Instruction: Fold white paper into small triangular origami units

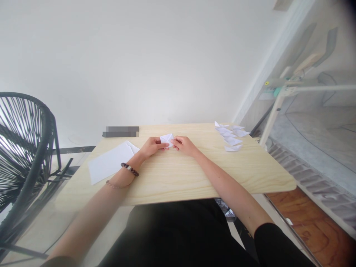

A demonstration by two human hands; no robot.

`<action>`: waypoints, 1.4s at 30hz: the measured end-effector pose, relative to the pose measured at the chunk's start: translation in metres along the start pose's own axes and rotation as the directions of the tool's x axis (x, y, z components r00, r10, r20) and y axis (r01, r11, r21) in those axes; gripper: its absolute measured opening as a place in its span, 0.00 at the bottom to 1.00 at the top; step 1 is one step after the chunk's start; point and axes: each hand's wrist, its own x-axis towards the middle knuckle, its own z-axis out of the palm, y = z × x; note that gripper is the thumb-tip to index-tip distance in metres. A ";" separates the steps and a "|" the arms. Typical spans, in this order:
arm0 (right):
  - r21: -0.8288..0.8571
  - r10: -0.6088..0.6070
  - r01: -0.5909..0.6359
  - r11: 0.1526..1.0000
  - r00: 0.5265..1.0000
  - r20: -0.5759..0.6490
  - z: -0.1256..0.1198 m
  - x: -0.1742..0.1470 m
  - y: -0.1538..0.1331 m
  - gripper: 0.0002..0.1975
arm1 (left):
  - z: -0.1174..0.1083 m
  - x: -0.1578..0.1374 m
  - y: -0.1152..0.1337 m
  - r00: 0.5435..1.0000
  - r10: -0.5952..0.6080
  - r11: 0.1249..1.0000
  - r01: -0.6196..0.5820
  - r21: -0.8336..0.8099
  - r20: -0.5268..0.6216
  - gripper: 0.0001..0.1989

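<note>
A small folded piece of white paper [167, 138], with crease lines across its face, is held up over the middle of the table. My left hand [152, 147] pinches its left side, the thumb lying along the lower front. On the opposite side, my right hand [183, 145] grips the right edge between thumb and fingers. Some fingertips are hidden behind the paper. Flat white sheets [108, 163] lie to the left, partly behind my left wrist. Several folded white paper boats [233, 141] stand grouped at the table's back right.
The pale wooden table [178, 178] backs onto a white wall. A dark, pixelated object [120, 132] lies at its back left corner. Left of the table is a dark woven chair [41, 122]. A white metal frame [274, 118] stands at the right.
</note>
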 end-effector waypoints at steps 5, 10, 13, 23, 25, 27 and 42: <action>-0.001 -0.007 0.007 1.000 1.000 0.007 0.000 -0.001 -0.001 0.17 | 0.000 0.000 -0.001 1.000 0.002 1.000 -0.002 -0.021 -0.007 0.16; -0.024 -0.013 0.013 1.000 1.000 0.017 0.000 -0.003 -0.003 0.17 | -0.002 0.001 -0.003 1.000 -0.021 0.999 0.022 -0.027 0.019 0.16; -0.059 -0.048 0.045 0.997 0.997 -0.053 0.000 -0.003 -0.005 0.14 | -0.002 0.002 -0.005 1.000 -0.017 1.000 0.017 -0.002 -0.005 0.18; 0.008 -0.012 0.013 1.000 0.992 -0.129 -0.005 0.001 0.000 0.15 | -0.005 0.003 -0.008 0.998 -0.040 0.995 0.037 -0.089 -0.038 0.20; 0.003 -0.010 0.011 1.000 0.992 -0.128 -0.005 0.000 -0.001 0.18 | -0.006 0.004 -0.008 0.998 -0.046 0.997 0.043 -0.071 -0.039 0.20; -0.017 -0.016 0.014 1.000 0.992 -0.128 -0.006 -0.001 -0.003 0.18 | -0.006 0.004 -0.009 0.998 -0.041 0.998 0.039 -0.057 -0.046 0.20; -0.026 -0.056 0.052 0.998 0.981 -0.183 -0.008 0.001 0.002 0.15 | -0.003 0.005 -0.010 0.991 0.066 0.996 -0.073 -0.051 -0.118 0.20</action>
